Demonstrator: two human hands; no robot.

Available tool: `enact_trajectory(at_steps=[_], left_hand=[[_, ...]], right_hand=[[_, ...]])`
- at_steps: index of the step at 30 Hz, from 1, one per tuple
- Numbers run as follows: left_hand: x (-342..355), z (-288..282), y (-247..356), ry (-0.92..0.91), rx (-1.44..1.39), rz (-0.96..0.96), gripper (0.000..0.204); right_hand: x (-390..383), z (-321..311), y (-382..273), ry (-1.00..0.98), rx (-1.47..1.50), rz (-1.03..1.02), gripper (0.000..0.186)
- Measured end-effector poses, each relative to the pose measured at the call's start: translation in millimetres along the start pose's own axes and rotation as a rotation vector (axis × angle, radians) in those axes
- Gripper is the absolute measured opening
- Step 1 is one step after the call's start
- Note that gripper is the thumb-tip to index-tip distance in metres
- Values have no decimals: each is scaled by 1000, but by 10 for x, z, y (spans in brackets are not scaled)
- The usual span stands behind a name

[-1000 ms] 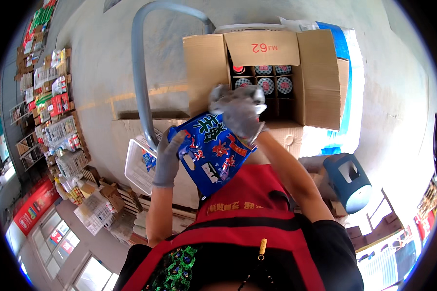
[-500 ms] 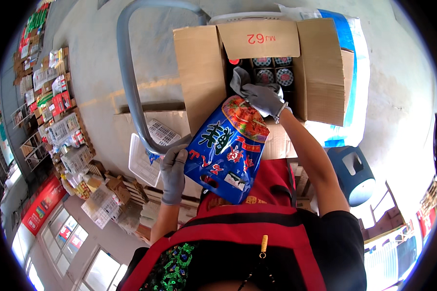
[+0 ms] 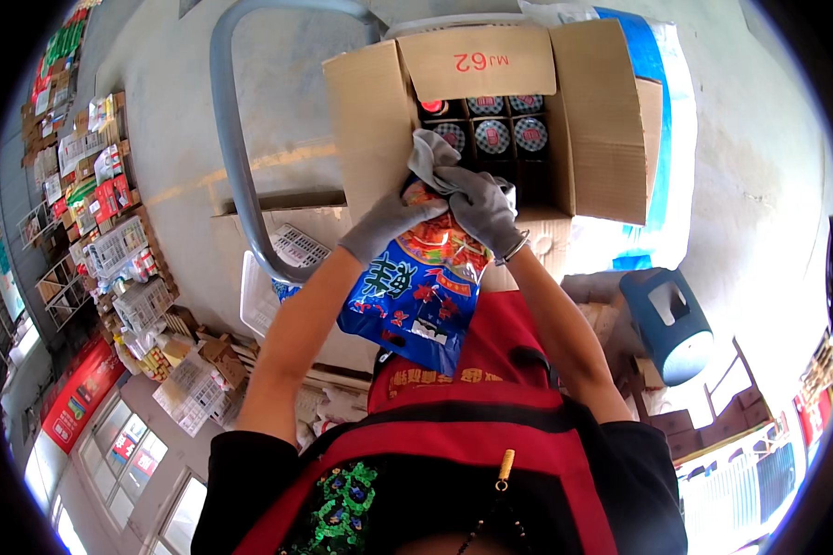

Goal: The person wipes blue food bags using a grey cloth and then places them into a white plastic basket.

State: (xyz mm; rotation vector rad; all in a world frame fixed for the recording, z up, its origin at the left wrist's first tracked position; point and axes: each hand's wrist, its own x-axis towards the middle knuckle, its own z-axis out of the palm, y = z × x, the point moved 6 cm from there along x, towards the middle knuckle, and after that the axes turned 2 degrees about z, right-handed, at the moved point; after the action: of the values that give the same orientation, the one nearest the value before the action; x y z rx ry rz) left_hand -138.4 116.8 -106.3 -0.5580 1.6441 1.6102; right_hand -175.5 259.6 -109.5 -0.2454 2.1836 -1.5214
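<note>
A blue food pouch (image 3: 412,291) with a picture of red food near its top hangs tilted in front of me. My left hand (image 3: 389,227), in a grey glove, is closed on the pouch's upper left edge. My right hand (image 3: 484,211), gloved too, is closed on a crumpled grey cloth (image 3: 432,155) at the pouch's top, its fingers over the upper edge. Just beyond both hands stands an open cardboard box (image 3: 606,120). Inside it, several containers with checkered lids (image 3: 492,137) sit between dividers, alongside one red-topped container (image 3: 433,106). The fingertips are partly hidden.
A grey tubular handle (image 3: 230,139) curves up left of the box. Below it lies a white plastic basket (image 3: 257,296). A blue-and-white sack (image 3: 671,157) is behind the box to the right. Nearer on the right is a blue plastic holder (image 3: 676,328). Stacked goods (image 3: 125,194) line the left.
My left hand has moved from the pouch's lower left corner up to its top, near the right hand. The right hand and cloth have shifted slightly left, and the pouch has tilted and creased.
</note>
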Motion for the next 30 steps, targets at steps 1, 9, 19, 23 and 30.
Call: enact_trajectory(at_steps=[1, 9, 19, 23, 30], left_hand=[[-96, 46, -55, -40, -157, -43, 52], [-1123, 29, 924, 185, -497, 224, 43], [-1130, 162, 401, 450, -398, 308, 43], [-1194, 137, 325, 484, -533, 338, 37], [-1334, -88, 21, 529, -488, 409, 36]], right_hand=[[-56, -31, -70, 46, 59, -96, 35], [-323, -1185, 204, 455, 798, 292, 36], [-536, -1278, -560, 514, 437, 32, 41], [-584, -271, -1390, 256, -122, -459, 41], [-32, -77, -656, 93, -322, -2, 32]])
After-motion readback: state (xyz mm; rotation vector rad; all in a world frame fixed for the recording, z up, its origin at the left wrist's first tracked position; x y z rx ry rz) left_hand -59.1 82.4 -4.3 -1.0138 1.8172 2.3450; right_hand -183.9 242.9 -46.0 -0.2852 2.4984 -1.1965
